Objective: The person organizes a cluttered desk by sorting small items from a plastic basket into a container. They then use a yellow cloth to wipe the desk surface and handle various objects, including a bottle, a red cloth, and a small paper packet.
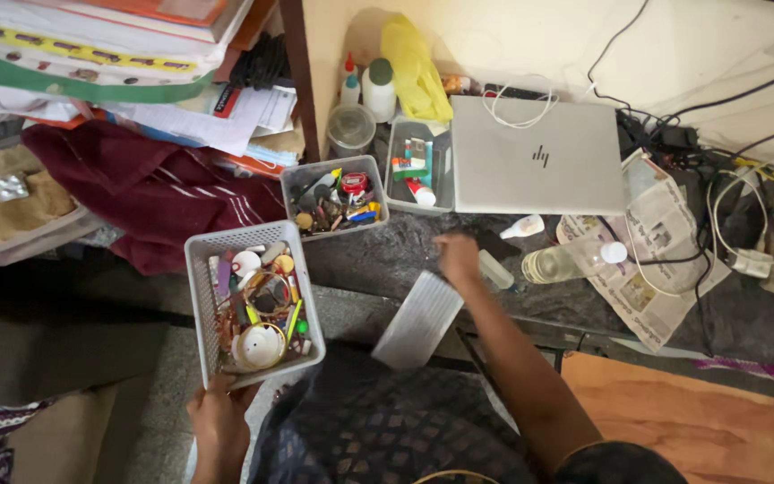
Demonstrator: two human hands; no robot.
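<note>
Head view: left hand [219,419] gripping white basket [201,296]; right hand [457,258] clenched near clear bottle [495,269], grasp unclear.

White slotted basket [199,296] at eight o'clock, upright, packed with bangles, tape rolls and trinkets; white ribbed lid [417,320] tilted at six o'clock.

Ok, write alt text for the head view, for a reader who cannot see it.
Seen from above, a person's left hand holds a white basket of small odds and ends, while the right hand grips an empty white tray at a dark desk with a closed laptop.
</note>
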